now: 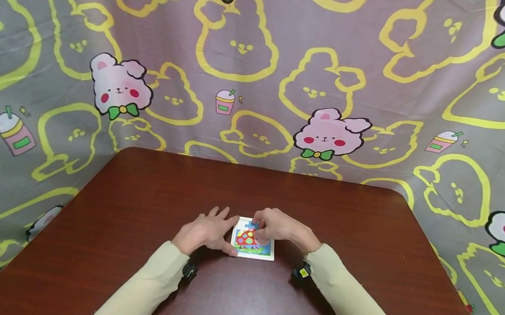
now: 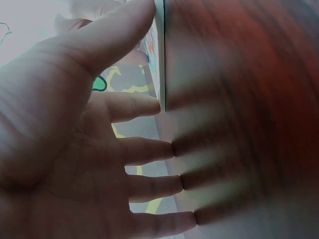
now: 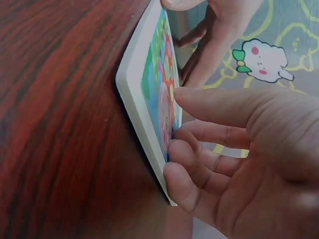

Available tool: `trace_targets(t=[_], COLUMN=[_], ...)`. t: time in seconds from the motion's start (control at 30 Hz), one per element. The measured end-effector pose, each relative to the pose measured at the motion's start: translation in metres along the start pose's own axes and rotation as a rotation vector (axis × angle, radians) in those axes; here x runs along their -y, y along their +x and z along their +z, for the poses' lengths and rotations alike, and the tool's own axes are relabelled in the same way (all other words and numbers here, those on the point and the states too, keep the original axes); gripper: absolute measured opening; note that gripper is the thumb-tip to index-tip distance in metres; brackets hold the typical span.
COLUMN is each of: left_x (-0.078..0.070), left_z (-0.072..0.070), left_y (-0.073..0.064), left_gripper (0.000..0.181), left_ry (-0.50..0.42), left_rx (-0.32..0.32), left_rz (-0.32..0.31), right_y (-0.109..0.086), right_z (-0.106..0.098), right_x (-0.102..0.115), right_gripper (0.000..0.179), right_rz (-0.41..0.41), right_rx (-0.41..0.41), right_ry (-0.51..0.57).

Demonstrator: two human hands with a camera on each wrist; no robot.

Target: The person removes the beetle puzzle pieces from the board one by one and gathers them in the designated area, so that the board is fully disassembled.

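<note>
A small, white-framed picture board (image 1: 252, 255), which looks like a jigsaw puzzle, lies flat on the table. Its picture shows a red ladybug with coloured spots on blue and green. At the board's left side, my left hand (image 1: 211, 230) spreads straight fingers; thumb and index finger touch the edge, and the other fingertips rest on the table. My right hand (image 3: 234, 144) bends over the board's right part, thumb and curled fingertips touching the picture. Whether a loose piece is between those fingers is hidden. A white patch with a blue shape shows near the board's upper left.
The dark brown wooden table (image 1: 149, 188) has rounded far corners. Behind and beside it hangs a grey cloth (image 1: 249, 96) printed with yellow outlines and pink rabbit faces. Each wrist carries a small black device (image 1: 301, 272) below its pale sleeve.
</note>
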State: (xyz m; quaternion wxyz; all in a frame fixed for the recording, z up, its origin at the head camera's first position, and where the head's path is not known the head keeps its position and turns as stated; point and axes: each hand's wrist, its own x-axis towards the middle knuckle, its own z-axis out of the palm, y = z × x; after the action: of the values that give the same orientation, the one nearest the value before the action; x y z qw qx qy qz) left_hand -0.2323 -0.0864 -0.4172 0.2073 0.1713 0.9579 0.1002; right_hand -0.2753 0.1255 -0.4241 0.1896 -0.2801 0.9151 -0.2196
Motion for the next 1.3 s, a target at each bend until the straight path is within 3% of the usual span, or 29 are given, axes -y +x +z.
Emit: trace_targets(t=[0.37, 0.67, 1.3], left_x=[-0.0007, -0.0007, -0.0005], left_z=[-0.0003, -0.0004, -0.0013], left_y=[-0.0021, -0.0026, -0.0039], left_gripper=[0.097, 0.096, 0.096], left_ry=[-0.005, -0.014, 0.007], left_rx=[0.0, -0.009, -0.03], left_rz=[0.008, 0.017, 0.022], right_y=[-0.0018, 0.0006, -0.0006], right_z=[0.0037, 0.0038, 0.0031], right_x=[0.0021, 0.0017, -0.0002], right_gripper=[0.035, 0.032, 0.029], right_rz=[0.026, 0.015, 0.022], right_rx=[-0.001, -0.023, -0.04], right_ry=[-0.006, -0.114, -0.038])
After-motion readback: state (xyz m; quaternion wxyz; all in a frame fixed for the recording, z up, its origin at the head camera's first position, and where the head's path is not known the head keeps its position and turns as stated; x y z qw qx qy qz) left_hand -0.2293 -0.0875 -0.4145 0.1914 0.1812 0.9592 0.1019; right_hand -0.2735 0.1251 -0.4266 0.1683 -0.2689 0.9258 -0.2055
